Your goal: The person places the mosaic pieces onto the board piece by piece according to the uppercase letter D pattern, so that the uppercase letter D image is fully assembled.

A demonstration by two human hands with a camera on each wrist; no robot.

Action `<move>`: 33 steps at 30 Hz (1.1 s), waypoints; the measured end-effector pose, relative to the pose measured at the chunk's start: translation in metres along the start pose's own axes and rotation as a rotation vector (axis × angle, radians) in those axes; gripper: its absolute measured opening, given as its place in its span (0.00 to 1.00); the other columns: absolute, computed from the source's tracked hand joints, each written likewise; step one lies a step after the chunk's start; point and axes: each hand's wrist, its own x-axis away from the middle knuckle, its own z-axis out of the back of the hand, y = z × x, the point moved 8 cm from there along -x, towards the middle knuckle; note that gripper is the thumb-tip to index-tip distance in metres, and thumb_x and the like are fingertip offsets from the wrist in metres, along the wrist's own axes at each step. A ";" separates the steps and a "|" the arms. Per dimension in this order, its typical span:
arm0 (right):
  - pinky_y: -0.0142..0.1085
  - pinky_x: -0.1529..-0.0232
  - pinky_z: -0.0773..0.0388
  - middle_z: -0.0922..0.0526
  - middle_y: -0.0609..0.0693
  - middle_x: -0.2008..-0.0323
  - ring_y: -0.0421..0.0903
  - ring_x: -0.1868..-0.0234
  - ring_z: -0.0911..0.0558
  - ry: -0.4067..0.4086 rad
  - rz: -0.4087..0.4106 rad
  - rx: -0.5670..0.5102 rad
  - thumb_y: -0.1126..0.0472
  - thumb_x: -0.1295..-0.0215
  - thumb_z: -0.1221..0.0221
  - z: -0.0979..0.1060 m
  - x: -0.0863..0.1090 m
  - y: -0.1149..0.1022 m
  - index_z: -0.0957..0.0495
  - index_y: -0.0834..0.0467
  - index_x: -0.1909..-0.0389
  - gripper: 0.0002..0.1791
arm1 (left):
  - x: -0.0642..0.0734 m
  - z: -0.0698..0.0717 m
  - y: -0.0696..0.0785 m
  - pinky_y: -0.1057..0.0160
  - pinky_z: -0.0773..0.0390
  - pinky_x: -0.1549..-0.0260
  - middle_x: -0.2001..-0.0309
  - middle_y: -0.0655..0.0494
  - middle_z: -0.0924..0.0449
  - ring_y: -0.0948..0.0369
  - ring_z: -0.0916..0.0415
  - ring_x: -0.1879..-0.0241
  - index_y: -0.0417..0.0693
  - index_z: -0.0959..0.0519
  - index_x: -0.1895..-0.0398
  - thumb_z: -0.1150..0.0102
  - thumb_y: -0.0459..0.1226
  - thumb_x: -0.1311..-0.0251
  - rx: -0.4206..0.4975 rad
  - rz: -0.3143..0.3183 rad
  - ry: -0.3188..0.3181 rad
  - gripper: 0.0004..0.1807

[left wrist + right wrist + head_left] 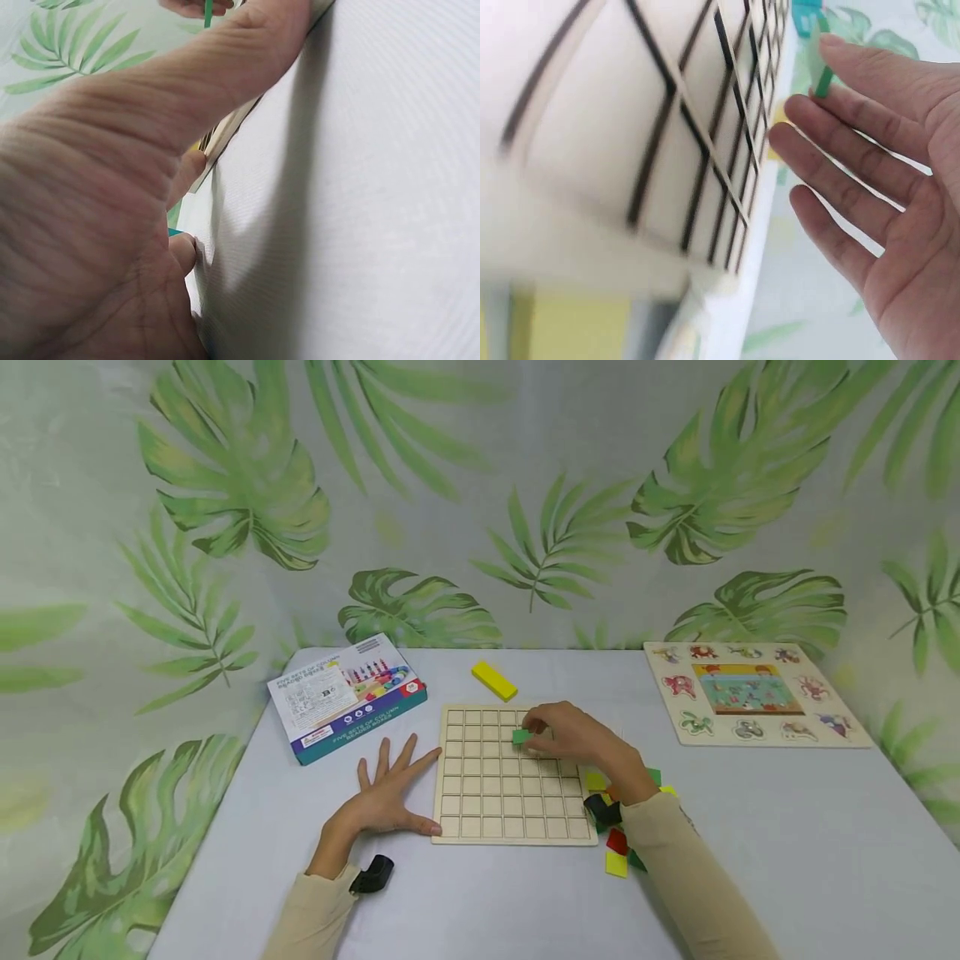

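Note:
A pale wooden board (491,782) with a grid of square recesses lies flat on the table. Between thumb and fingers my right hand (573,737) pinches a small green square tile (521,737) over the board's upper part. In the right wrist view that green tile (823,64) is seen nearly edge-on, with the other fingers spread below it. My left hand (390,797) lies spread at the board's left side, its thumb at the lower left corner and its index fingertip at the left edge.
Loose yellow, red, green and orange tiles (617,864) lie in a pile right of the board, partly under the right forearm. Behind the board is a yellow block (494,681). A printed box (347,697) stands at the back left, a picture puzzle board (686,708) at the back right.

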 end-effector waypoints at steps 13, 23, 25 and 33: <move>0.42 0.51 0.19 0.15 0.53 0.54 0.48 0.53 0.17 0.028 0.008 0.012 0.54 0.33 0.35 -0.020 -0.035 -0.032 0.19 0.59 0.51 0.15 | 0.002 0.001 -0.002 0.25 0.84 0.37 0.18 0.44 0.71 0.35 0.88 0.24 0.62 0.48 0.20 0.20 0.60 0.65 -0.001 0.008 -0.006 0.67; 0.39 0.56 0.19 0.14 0.50 0.58 0.44 0.60 0.17 0.065 -0.049 0.062 0.54 0.33 0.35 -0.029 -0.048 -0.032 0.18 0.58 0.53 0.13 | 0.000 -0.003 -0.001 0.24 0.83 0.37 0.18 0.43 0.71 0.34 0.88 0.25 0.62 0.47 0.20 0.20 0.60 0.64 0.001 -0.010 -0.009 0.65; 0.39 0.57 0.19 0.14 0.50 0.59 0.44 0.61 0.18 0.067 -0.057 0.073 0.54 0.32 0.36 -0.031 -0.049 -0.032 0.18 0.58 0.53 0.13 | 0.000 -0.002 -0.001 0.25 0.83 0.37 0.18 0.43 0.71 0.34 0.88 0.25 0.61 0.46 0.20 0.20 0.59 0.64 -0.001 -0.010 -0.012 0.65; 0.40 0.57 0.18 0.15 0.50 0.57 0.45 0.58 0.16 0.042 -0.084 0.169 0.53 0.33 0.35 -0.033 -0.055 -0.038 0.18 0.56 0.52 0.14 | -0.001 -0.003 -0.002 0.25 0.84 0.37 0.18 0.44 0.71 0.35 0.88 0.24 0.63 0.46 0.20 0.20 0.59 0.65 0.002 -0.003 -0.003 0.65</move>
